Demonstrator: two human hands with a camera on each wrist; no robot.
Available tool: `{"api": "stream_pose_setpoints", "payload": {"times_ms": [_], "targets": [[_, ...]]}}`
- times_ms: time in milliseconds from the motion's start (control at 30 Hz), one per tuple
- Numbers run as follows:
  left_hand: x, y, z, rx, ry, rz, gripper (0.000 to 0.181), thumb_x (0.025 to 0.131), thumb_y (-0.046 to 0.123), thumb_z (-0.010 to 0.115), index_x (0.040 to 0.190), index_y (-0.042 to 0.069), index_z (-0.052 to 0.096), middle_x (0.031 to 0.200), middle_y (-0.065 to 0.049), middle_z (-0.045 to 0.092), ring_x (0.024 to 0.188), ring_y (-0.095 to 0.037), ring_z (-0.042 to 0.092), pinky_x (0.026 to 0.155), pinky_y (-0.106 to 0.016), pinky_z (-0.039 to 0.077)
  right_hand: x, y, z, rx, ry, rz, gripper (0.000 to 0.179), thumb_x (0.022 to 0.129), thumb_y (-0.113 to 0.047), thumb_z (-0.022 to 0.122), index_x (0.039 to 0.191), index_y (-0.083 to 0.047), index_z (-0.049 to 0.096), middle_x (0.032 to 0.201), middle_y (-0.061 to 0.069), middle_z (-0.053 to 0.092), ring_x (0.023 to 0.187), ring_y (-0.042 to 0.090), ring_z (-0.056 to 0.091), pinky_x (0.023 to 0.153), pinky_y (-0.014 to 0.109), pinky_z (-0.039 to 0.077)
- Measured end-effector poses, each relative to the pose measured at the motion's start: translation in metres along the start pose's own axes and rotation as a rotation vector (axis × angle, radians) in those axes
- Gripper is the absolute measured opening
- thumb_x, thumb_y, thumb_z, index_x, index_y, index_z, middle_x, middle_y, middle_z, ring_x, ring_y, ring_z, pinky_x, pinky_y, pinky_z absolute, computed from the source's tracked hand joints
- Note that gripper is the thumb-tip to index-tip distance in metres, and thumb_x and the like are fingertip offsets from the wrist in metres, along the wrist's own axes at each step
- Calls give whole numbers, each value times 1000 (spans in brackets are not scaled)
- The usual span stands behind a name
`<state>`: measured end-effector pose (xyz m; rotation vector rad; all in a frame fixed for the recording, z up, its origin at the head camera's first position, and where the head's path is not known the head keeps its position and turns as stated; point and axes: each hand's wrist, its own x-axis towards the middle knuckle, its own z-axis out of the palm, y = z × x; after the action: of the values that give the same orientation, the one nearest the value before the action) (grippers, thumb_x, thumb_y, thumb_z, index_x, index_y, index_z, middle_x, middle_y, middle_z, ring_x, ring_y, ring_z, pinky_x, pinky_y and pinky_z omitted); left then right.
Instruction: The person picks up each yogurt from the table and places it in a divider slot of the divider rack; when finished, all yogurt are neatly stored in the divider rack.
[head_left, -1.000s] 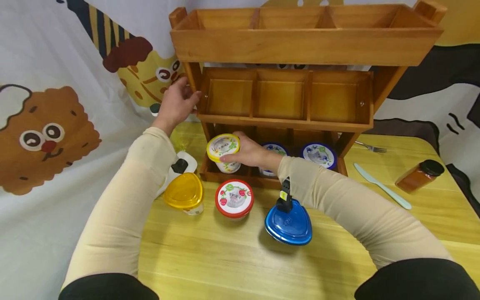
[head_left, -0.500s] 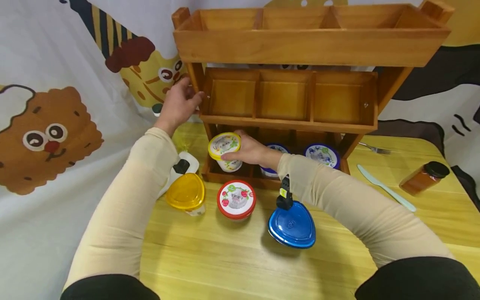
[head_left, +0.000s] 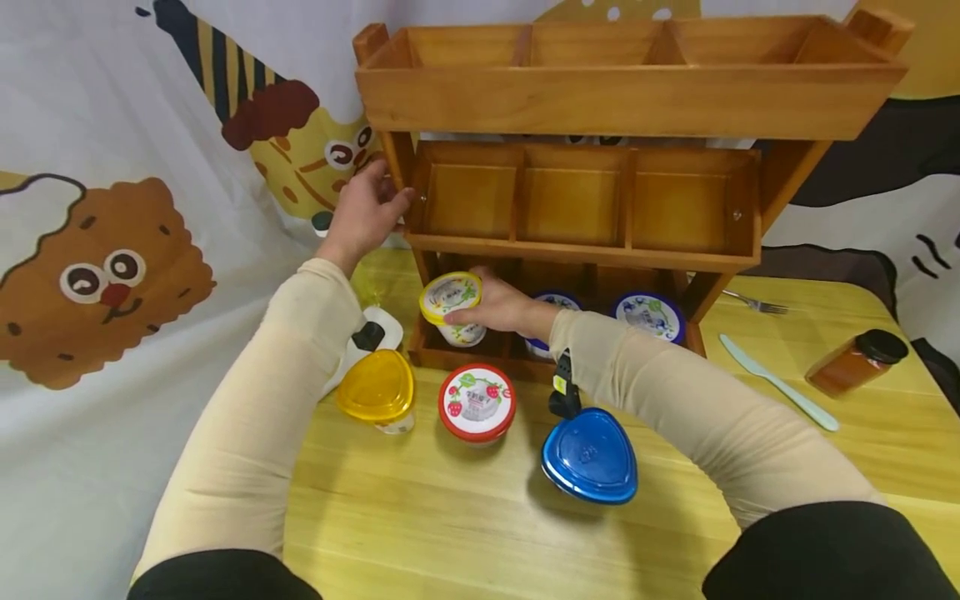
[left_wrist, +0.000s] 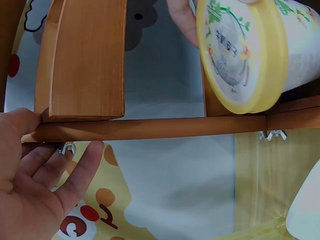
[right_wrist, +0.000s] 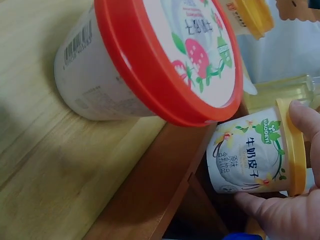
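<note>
My right hand (head_left: pixel 506 302) grips a white paper tub with a yellow lid (right_wrist: pixel 247 157), thumb and fingers around it. The tub tilts over the left compartment of the bottom tier of a wooden three-tier rack (head_left: pixel 600 104). My left hand (head_left: pixel 363 212) holds the rack's left side post (left_wrist: pixel 165 129) beside the middle tier, thumb on one side and fingers on the other. Two blue-lidded tubs sit in the bottom tier: one (head_left: pixel 651 315) at right, another (head_left: pixel 537 347) partly hidden behind my right forearm. A red-lidded tub (head_left: pixel 477 403) stands on the table before the rack.
A yellow-lidded container (head_left: pixel 377 387) and a blue-lidded container (head_left: pixel 589 457) stand in front of the rack. To the right lie a pale green knife (head_left: pixel 780 383), a fork (head_left: pixel 757 303) and a tipped jar with a black lid (head_left: pixel 855 362). A printed cloth (head_left: pixel 247 275) hangs behind.
The head view has shifted slightly, so the rack and containers appear a little lower and farther right. Both hands keep their hold, and the yellow-lidded tub stays over the bottom left compartment.
</note>
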<state>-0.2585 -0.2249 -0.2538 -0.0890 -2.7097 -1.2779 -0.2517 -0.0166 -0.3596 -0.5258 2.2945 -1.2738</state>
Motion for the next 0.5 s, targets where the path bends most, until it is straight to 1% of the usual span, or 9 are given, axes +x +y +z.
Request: {"api": "stream_pose_setpoints", "payload": {"times_ms": [133, 267, 500], "targets": [[0, -1, 2, -14, 4, 9, 35, 102, 26, 52, 132, 9, 46, 126, -14, 64, 110, -23, 64, 80, -33, 63, 4, 5, 3, -26, -1, -5, 88, 81, -27, 82, 147, -4, 27, 129, 15, 55, 123, 28, 53, 112, 39, 41], [0, -1, 4, -25, -2, 7, 37, 102, 25, 52, 135, 10, 46, 129, -13, 64, 111, -22, 63, 80, -33, 63, 6, 8, 5, -34, -11, 3, 87, 82, -27, 81, 146, -4, 27, 130, 16, 54, 123, 28, 53, 112, 38, 41], [0, -1, 0, -6, 7, 11, 36, 102, 26, 52, 135, 11, 47, 126, -14, 64, 109, -22, 64, 79, -33, 63, 7, 6, 6, -57, -12, 34, 96, 81, -27, 81, 151, -2, 20, 132, 18, 53, 125, 29, 51, 114, 38, 39]]}}
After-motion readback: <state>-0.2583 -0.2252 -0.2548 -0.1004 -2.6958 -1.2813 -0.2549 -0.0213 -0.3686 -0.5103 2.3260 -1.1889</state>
